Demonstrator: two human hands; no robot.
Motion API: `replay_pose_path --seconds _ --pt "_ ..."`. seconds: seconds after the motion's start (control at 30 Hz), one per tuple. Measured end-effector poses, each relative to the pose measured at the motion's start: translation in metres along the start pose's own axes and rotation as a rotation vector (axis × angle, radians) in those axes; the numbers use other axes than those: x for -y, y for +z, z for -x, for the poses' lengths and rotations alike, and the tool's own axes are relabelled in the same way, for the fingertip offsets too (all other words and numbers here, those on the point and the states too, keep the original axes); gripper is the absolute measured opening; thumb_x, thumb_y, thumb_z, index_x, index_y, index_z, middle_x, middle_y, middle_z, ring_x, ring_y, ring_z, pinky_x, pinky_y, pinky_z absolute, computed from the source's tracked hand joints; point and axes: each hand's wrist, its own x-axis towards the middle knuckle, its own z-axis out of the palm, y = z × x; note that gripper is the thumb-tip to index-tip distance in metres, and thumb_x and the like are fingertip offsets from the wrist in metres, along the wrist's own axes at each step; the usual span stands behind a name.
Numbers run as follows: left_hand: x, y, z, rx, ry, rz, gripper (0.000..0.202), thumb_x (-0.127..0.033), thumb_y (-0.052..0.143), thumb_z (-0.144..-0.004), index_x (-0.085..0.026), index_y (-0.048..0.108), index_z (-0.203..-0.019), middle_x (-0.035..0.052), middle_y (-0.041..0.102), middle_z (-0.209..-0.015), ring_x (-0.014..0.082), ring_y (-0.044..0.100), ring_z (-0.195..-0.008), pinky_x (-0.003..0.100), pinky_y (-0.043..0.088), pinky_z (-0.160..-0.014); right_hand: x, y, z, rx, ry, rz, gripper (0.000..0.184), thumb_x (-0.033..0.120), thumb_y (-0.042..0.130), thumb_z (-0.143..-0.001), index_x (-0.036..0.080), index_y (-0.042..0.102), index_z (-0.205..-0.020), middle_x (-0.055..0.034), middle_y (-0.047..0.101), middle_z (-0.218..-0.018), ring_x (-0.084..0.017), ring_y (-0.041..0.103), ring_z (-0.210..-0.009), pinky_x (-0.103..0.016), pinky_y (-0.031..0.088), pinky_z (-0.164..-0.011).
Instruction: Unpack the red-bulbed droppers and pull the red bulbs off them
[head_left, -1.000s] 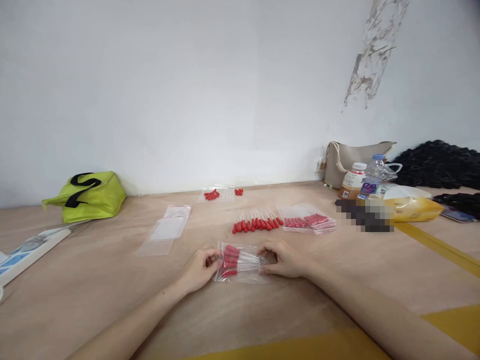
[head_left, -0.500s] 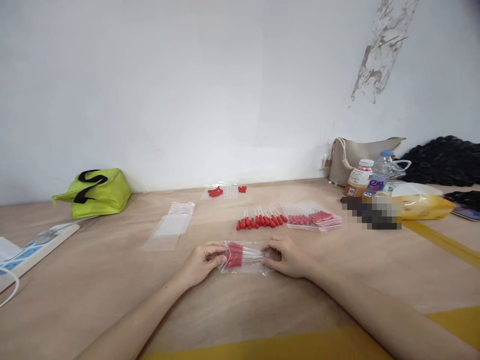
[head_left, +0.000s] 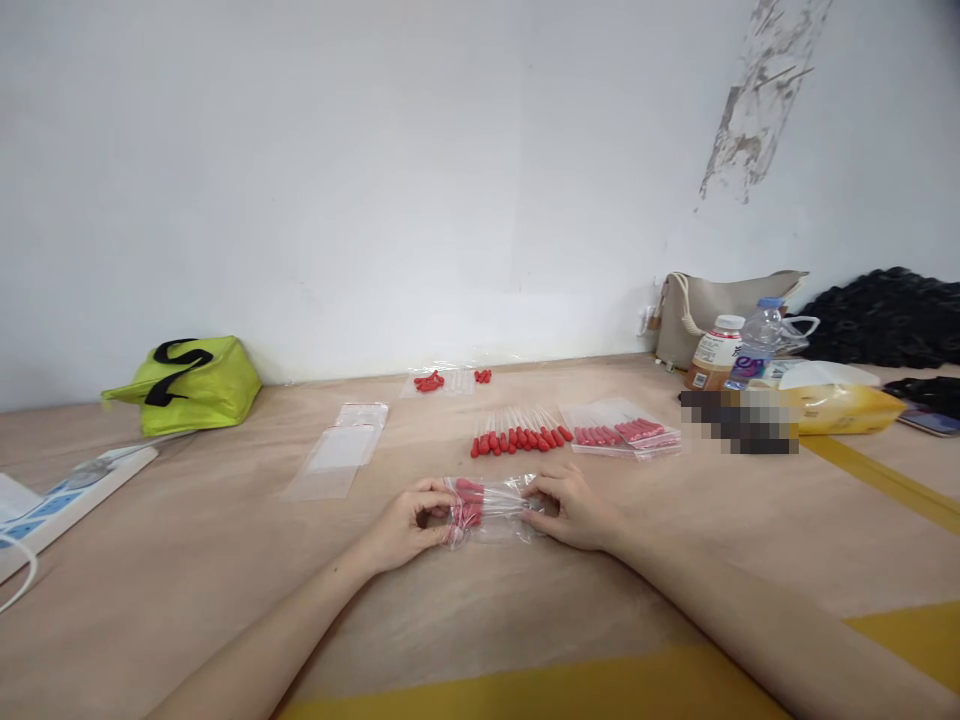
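Note:
A clear plastic bag [head_left: 491,507] with several red-bulbed glass droppers inside lies on the wooden table [head_left: 225,570] between my hands. My left hand [head_left: 405,522] pinches its left end, where the red bulbs bunch together. My right hand [head_left: 574,508] pinches the right end, fingers curled on the plastic. Behind the bag lies a row of loose droppers [head_left: 517,436] with red bulbs. To their right sit filled bags of droppers [head_left: 622,434].
Empty clear bags [head_left: 337,455] lie at left centre, loose red bulbs [head_left: 431,381] by the wall. A green bag [head_left: 186,382] and a power strip [head_left: 67,495] are at the left. Bottles [head_left: 716,352], a beige bag [head_left: 701,310], a yellow packet [head_left: 844,408] and dark cloth [head_left: 885,318] crowd the right.
The bag has been gathered narrower between my hands, and the droppers inside are bunched tighter. Both hands have shifted slightly back and closer together.

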Motion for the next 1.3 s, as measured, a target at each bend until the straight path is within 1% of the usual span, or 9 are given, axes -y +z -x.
replay_pose_path --seconds 0.1,0.17,0.3,0.53,0.67,0.77,0.97,1.1,1.3 --pt "-0.005 0.005 -0.001 -0.058 0.018 -0.112 0.014 -0.026 0.056 -0.076 -0.019 0.060 -0.087 0.0025 0.053 -0.089 0.0115 0.051 -0.072 0.023 0.043 -0.064 -0.001 0.000 0.000 -0.004 -0.013 -0.011 0.018 0.037 0.058 -0.075 0.021 0.061 -0.083 -0.0014 0.060 -0.075 -0.014 0.053 -0.074 -0.028 0.035 -0.071" --pt "-0.010 0.006 -0.001 -0.060 0.057 -0.200 0.007 -0.020 0.050 -0.078 -0.018 0.055 -0.082 0.0016 0.051 -0.084 0.0109 0.048 -0.068 0.023 0.040 -0.062 -0.002 0.000 -0.001 0.000 -0.012 -0.028 0.018 0.037 0.058 -0.075 0.021 0.061 -0.083 -0.0017 0.060 -0.076 -0.015 0.054 -0.076 -0.027 0.036 -0.071" --pt "-0.016 0.006 0.000 -0.060 0.116 -0.284 0.006 -0.014 0.044 -0.079 -0.018 0.047 -0.082 0.0017 0.048 -0.083 0.0122 0.045 -0.070 0.024 0.037 -0.064 -0.004 -0.001 -0.001 0.004 -0.008 -0.043 0.020 0.039 0.059 -0.074 0.021 0.062 -0.083 -0.0017 0.061 -0.077 -0.015 0.054 -0.076 -0.028 0.036 -0.072" --pt "-0.017 0.005 0.000 -0.028 0.101 -0.305 0.007 -0.014 0.045 -0.077 -0.019 0.045 -0.082 0.0008 0.049 -0.080 0.0129 0.045 -0.068 0.024 0.036 -0.063 -0.007 0.001 -0.001 -0.011 -0.026 -0.051 0.021 0.040 0.060 -0.074 0.021 0.062 -0.082 -0.0021 0.060 -0.075 -0.014 0.054 -0.074 -0.026 0.037 -0.069" --pt "-0.015 0.008 0.000 -0.030 0.071 -0.323 0.004 -0.017 0.042 -0.080 -0.019 0.042 -0.083 0.0029 0.050 -0.087 0.0150 0.047 -0.077 0.027 0.039 -0.069 -0.009 0.003 -0.001 -0.015 -0.029 -0.068 0.021 0.039 0.060 -0.073 0.021 0.062 -0.083 -0.0014 0.060 -0.074 -0.014 0.053 -0.074 -0.026 0.037 -0.069" --pt "-0.013 0.009 -0.001 -0.016 0.095 -0.341 0.005 -0.017 0.038 -0.082 -0.020 0.040 -0.086 0.0045 0.050 -0.092 0.0158 0.048 -0.082 0.029 0.039 -0.074 -0.010 0.003 -0.001 -0.017 -0.027 -0.074 0.020 0.038 0.061 -0.073 0.021 0.061 -0.084 -0.0009 0.060 -0.074 -0.014 0.053 -0.074 -0.026 0.037 -0.069" --pt "-0.017 0.008 -0.001 0.015 0.086 -0.379 0.008 -0.015 0.040 -0.082 -0.020 0.040 -0.088 0.0048 0.048 -0.096 0.0168 0.048 -0.088 0.031 0.040 -0.078 -0.008 0.001 -0.001 -0.009 -0.016 -0.079 0.020 0.038 0.062 -0.072 0.021 0.062 -0.082 -0.0012 0.060 -0.073 -0.014 0.053 -0.073 -0.026 0.038 -0.069" --pt "-0.013 0.010 -0.002 -0.001 0.132 -0.401 0.007 -0.015 0.037 -0.083 -0.020 0.039 -0.087 0.0050 0.046 -0.094 0.0164 0.046 -0.087 0.031 0.040 -0.078 -0.006 -0.001 -0.001 -0.009 -0.012 -0.083 0.020 0.037 0.062 -0.072 0.021 0.062 -0.082 -0.0014 0.060 -0.074 -0.014 0.054 -0.074 -0.025 0.038 -0.069" --pt "-0.005 0.008 -0.002 -0.010 0.166 -0.331 0.009 -0.013 0.035 -0.084 -0.020 0.040 -0.088 0.0040 0.046 -0.091 0.0150 0.045 -0.083 0.029 0.039 -0.076 -0.006 -0.003 -0.001 0.005 -0.005 -0.103 0.021 0.039 0.061 -0.072 0.020 0.062 -0.082 -0.0012 0.060 -0.072 -0.013 0.054 -0.072 -0.025 0.039 -0.068"
